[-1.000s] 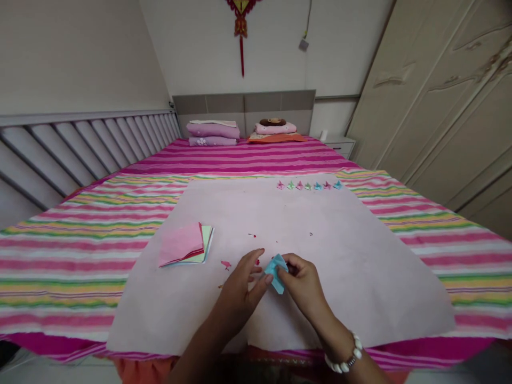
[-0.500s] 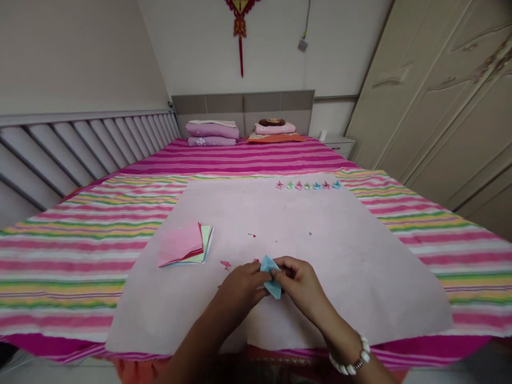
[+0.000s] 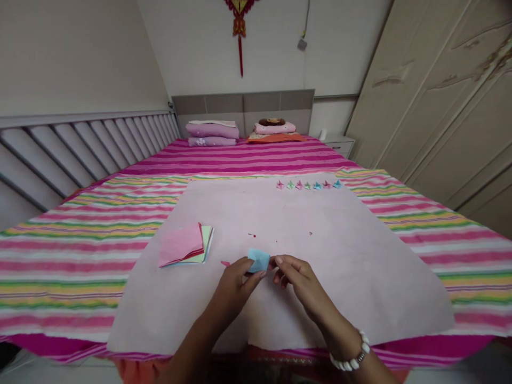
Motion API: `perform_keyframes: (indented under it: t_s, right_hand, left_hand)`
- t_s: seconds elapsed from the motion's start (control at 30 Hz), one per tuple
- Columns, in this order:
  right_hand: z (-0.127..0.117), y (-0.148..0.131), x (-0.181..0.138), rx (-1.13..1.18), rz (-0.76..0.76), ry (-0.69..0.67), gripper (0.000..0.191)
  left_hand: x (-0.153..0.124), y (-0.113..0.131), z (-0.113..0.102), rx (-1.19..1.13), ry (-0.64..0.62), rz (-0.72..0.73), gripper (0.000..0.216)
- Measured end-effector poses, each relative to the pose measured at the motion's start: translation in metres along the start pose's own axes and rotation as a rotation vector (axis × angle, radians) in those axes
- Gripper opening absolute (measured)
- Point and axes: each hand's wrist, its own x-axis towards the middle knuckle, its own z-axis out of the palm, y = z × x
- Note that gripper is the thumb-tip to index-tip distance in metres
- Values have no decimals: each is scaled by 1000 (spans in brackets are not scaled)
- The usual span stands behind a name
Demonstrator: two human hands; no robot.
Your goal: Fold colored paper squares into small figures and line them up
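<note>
A small piece of light blue folded paper is held up just above the large pale sheet. My left hand grips it from the left and below, its thumb along the lower edge. At the paper's right edge is my right hand, thumb and forefinger close together on that corner and the other fingers curled. A white beaded bracelet circles my right wrist. Partly behind my left hand lies a pink paper scrap.
A stack of coloured paper sheets, pink on top, lies to the left. Several small folded paper figures form a row at the far right of the pale sheet. Tiny red scraps lie beyond my hands. A striped bedspread surrounds the sheet.
The blue paper has turned from an upright diamond to a flatter rectangle and moved slightly left and up. My right thumb has shifted from its middle to its right edge.
</note>
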Motion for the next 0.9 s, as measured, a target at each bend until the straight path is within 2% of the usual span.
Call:
perform_keyframes:
  t_s: [0.17, 0.27, 0.43, 0.67, 0.9]
  right_hand:
    - [2, 1, -2, 159, 47, -47, 28]
    - [3, 0, -4, 223, 80, -71, 22]
    - [5, -2, -7, 230, 109, -116, 20]
    - [5, -3, -8, 341, 211, -134, 21]
    - [6, -2, -9, 372, 269, -143, 24]
  left_hand:
    - [1, 4, -1, -346, 38, -105, 17]
    - [1, 5, -1, -449, 33, -162, 21]
    - [0, 3, 2, -448, 62, -189, 24]
    - [-1, 6, 4, -447, 22, -143, 24]
    - [-1, 10, 6, -349, 49, -107, 24]
